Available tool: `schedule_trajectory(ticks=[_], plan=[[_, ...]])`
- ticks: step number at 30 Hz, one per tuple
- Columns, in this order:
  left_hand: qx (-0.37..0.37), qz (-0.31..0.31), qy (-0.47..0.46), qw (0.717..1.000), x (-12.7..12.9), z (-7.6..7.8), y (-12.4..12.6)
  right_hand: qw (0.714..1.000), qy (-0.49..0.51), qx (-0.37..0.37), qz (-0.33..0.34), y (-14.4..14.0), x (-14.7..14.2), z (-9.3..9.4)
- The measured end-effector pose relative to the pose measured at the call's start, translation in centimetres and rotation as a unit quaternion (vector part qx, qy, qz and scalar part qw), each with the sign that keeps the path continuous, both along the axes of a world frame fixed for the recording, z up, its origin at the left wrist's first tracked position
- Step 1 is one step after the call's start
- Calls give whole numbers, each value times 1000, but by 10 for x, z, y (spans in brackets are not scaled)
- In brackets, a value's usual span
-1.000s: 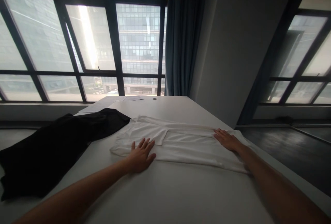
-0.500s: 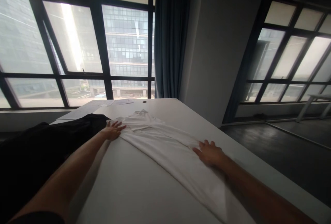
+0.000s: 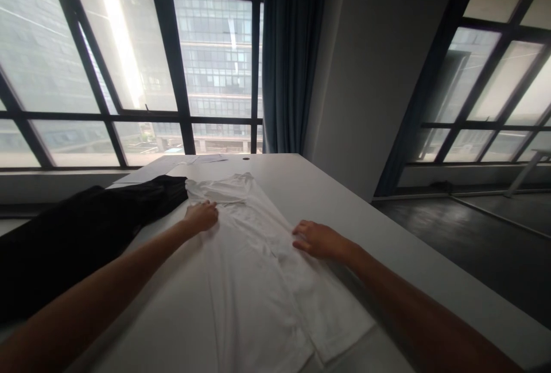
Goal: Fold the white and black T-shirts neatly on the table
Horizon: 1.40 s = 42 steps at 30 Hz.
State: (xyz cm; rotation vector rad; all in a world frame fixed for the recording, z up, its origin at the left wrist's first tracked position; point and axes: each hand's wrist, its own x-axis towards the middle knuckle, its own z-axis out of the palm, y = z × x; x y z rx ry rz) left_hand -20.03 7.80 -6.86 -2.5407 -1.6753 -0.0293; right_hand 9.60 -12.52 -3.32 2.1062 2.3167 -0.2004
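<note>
A thin white garment [image 3: 253, 281] lies lengthwise over the white table, wrinkled, with two hem edges towards me at the lower right. Its kind is not plain. My left hand [image 3: 202, 216] has its fingers curled into the cloth at the garment's upper left side. Across from it, my right hand [image 3: 318, 239] rests at the right edge of the cloth. The thumb and fingers there are bent but apart. Beside my left forearm lies a dark black cloth [image 3: 86, 229], touching the white garment near its far end.
The white table [image 3: 379, 252] reaches towards the windows and has a small dark round hole [image 3: 245, 159] near its far edge. Papers [image 3: 148, 171] lie at the far left. Behind stand a blue curtain [image 3: 288, 63] and a pillar [image 3: 348, 86]. Dark floor [image 3: 451, 235] shows at the right.
The white garment has spread wider, with its left side pulled further left and its hems now showing. My left hand has curled its fingers and come slightly nearer; my right hand has moved left.
</note>
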Motion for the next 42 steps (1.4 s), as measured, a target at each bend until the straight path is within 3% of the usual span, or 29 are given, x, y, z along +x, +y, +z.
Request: schedule_trajectory(ticks=[4,7,13,19,22,26,31,37,42], plan=[[-58,21,-28,998,12,-18,-39,998,4,43,48,40,-6,-21],[-97,22,-45,994,7,-27,-46,997,11,37,65,71,-16,-25],[-114,-26,-58,992,-19,-28,-20,997,15,-31,71,150,-35,-24],[-122,-100,-59,986,-37,-27,2,996,19,45,80,238,-66,-31],[-104,-100,-75,987,-38,-30,4,996,36,30,82,269,-86,-43],[-90,-99,-122,984,-39,-36,7,997,50,-13,62,295,-99,-59],[-37,-53,-229,971,-40,-38,11,999,37,-29,-20,325,-80,-64],[-73,-107,-176,976,-39,-33,5,993,36,-17,-108,365,-55,-67],[-52,-94,-190,976,-39,-35,6,996,41,-2,-80,368,-50,-70]])
